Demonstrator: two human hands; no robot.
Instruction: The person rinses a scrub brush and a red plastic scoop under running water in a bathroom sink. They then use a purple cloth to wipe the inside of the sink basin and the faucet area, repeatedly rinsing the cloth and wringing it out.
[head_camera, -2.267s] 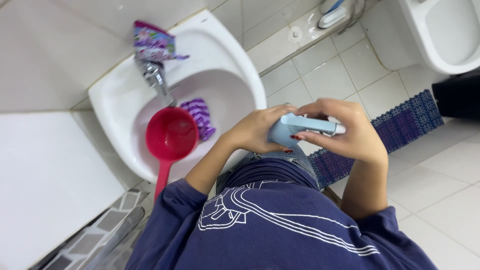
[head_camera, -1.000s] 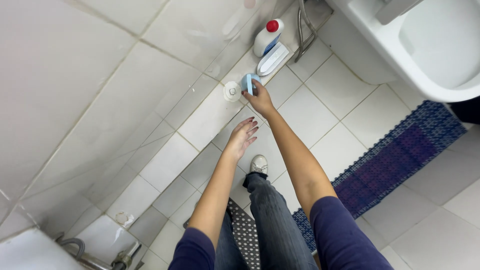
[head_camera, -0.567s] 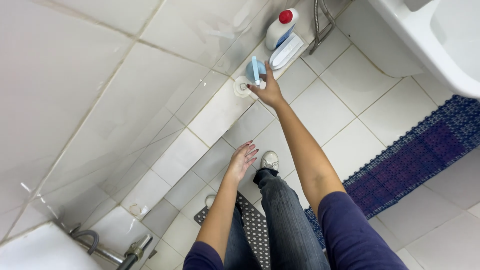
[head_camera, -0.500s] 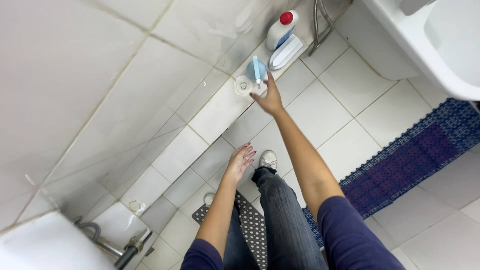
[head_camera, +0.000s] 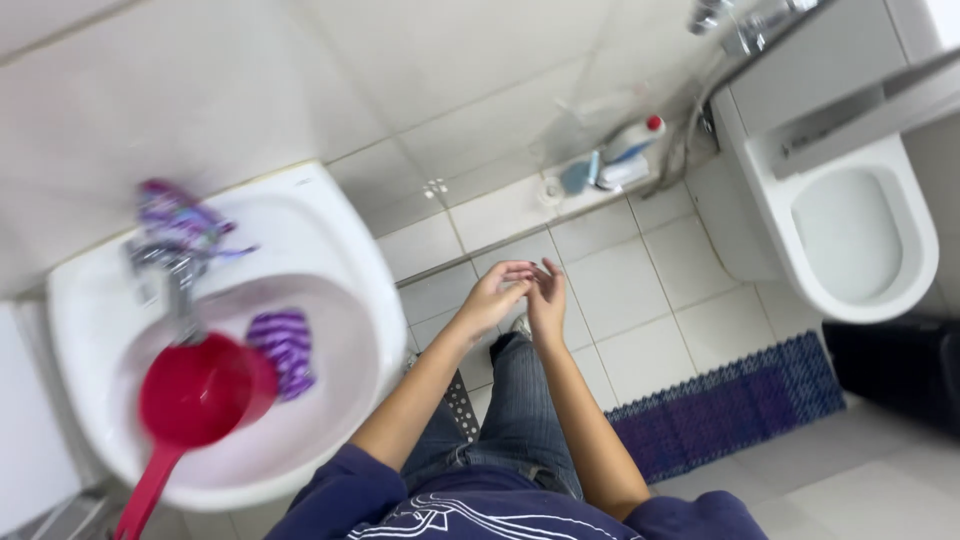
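Hands are both empty right now, held out in front over the tiled floor (head_camera: 640, 300). Left hand (head_camera: 497, 296) has its fingers loosely curled, half open, nothing in it. Right hand (head_camera: 546, 300) is right beside it, fingers pointing up and relaxed, palm turned toward the left one, fingertips close to touching or maybe just brushing, hard to say with the blur.

Well past the fingertips, up against the wall, sits the small blue brush thing (head_camera: 577, 176) next to a white bottle with a red cap (head_camera: 634, 140), both on the floor by the base of the white toilet (head_camera: 860, 230), which is off to the right of the hands.

Left of the left hand is the white sink (head_camera: 330, 260), with a red ladle (head_camera: 195, 400) and a purple striped cloth (head_camera: 285, 345) lying in the bowl. Below and right of the right hand there's a dark blue mat (head_camera: 730, 410).
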